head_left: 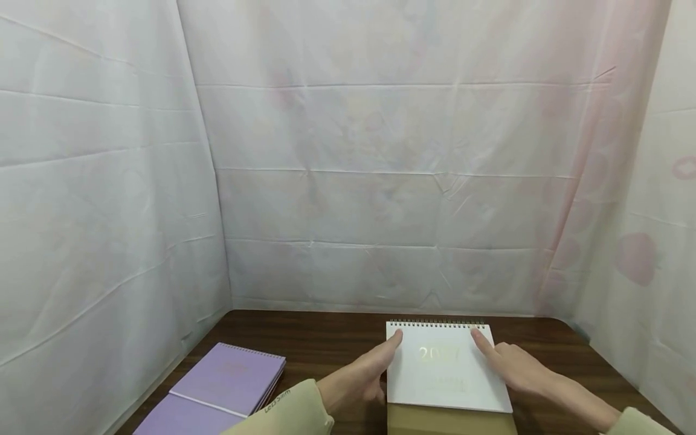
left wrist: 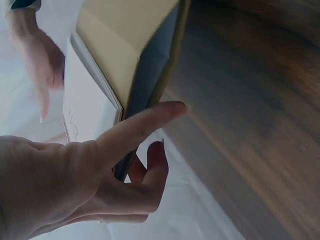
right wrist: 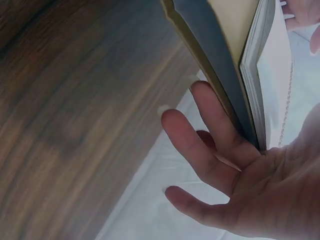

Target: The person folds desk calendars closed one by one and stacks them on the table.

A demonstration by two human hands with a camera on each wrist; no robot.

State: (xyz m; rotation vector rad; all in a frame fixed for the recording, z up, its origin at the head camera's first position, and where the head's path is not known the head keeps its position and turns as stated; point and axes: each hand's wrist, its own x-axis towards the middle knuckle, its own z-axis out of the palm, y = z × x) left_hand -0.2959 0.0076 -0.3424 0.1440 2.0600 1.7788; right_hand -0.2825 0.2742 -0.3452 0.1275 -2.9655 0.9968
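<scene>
A white spiral-bound desk calendar (head_left: 446,386) with gold lettering and a tan folding stand leans upright at the right of the table. My left hand (head_left: 359,374) grips its left side, thumb on the front near the top corner. On the opposite side my right hand (head_left: 516,365) holds it the same way, thumb just under the rings. In the left wrist view, fingers (left wrist: 150,175) reach behind the calendar's edge. The tan stand (left wrist: 112,30) is spread into a wedge with a dark grey inside. From the right wrist, fingers (right wrist: 190,145) show behind the stand's back panel.
Purple spiral-bound calendar (head_left: 234,374), thick at its right side and crossed by a white line, lies at the table's left. The dark wood table (head_left: 326,338) meets white curtains (head_left: 337,272) at the back and both sides.
</scene>
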